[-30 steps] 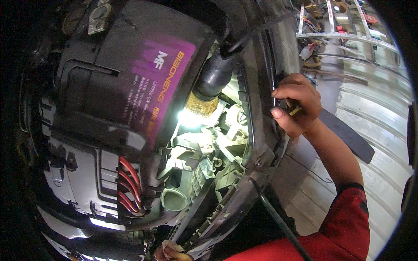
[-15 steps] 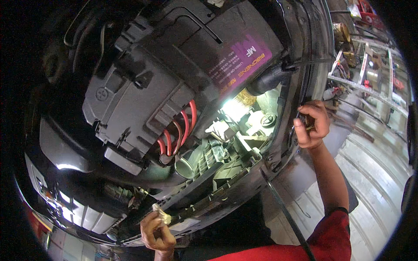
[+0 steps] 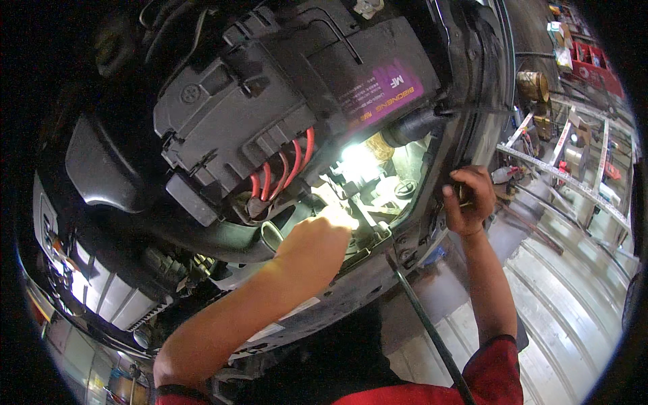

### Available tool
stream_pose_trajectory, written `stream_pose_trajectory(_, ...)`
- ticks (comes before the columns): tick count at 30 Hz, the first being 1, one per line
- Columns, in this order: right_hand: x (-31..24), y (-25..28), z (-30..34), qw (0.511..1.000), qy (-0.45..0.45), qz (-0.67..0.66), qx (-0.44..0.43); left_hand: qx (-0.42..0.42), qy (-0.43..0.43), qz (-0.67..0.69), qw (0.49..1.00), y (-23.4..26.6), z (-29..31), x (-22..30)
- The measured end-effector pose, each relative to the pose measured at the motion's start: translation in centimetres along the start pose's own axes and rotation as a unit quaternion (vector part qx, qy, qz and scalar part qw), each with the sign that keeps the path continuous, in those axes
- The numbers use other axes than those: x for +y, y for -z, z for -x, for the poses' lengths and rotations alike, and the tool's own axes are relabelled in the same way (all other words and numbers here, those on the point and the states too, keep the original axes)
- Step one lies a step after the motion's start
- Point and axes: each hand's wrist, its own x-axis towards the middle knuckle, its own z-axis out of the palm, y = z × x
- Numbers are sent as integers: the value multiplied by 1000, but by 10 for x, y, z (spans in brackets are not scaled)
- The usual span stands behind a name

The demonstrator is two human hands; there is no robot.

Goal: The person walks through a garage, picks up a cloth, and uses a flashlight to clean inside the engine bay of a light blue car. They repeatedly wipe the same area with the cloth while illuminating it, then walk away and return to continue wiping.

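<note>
My left hand (image 3: 317,243) reaches over the car's front edge into a brightly lit gap in the engine bay. Its fingers are closed and washed out by glare, so what they pinch cannot be made out. Around them is the pale back of a headlamp housing (image 3: 385,196) with a round cap (image 3: 405,188). Just beyond shines a lamp (image 3: 361,158) with an amber body, beside a black hose (image 3: 415,127). At the fender edge (image 3: 432,196), my right hand (image 3: 470,202) is curled, thumb up, around something small and dark that is mostly hidden.
A black fuse box (image 3: 236,115) with red cables (image 3: 297,162) lies left of the gap, beside a battery with a purple label (image 3: 388,88). A dark rod (image 3: 432,324) slants up to the front edge. A metal rack (image 3: 567,169) with clutter stands on the right.
My left hand has moved from the front edge, where it held a small pale piece, up and right into the lit gap. My right hand stays at the fender; the view has shifted slightly.
</note>
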Motion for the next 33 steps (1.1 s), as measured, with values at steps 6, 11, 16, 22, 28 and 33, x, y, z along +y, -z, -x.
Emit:
stream_pose_trajectory(6,-2,-2,1,1000,-18,2,11,7,11,38,999,-50,-62,-22)
stream_pose_trajectory(11,-4,-3,2,999,-36,9,19,116,12,0,993,-86,-86,-33)
stream_pose_trajectory(16,-4,-5,1,1000,-17,9,21,125,-9,-112,986,-96,-95,-34)
stream_pose_trajectory(22,-5,-4,2,999,-35,18,15,177,-42,-77,980,-115,-103,-46)
stream_pose_trajectory(28,-3,-3,1,1000,-20,6,15,279,106,380,876,-136,-124,-38)
stream_pose_trajectory(33,-4,-5,1,999,-19,14,24,239,118,103,958,-121,-114,-30)
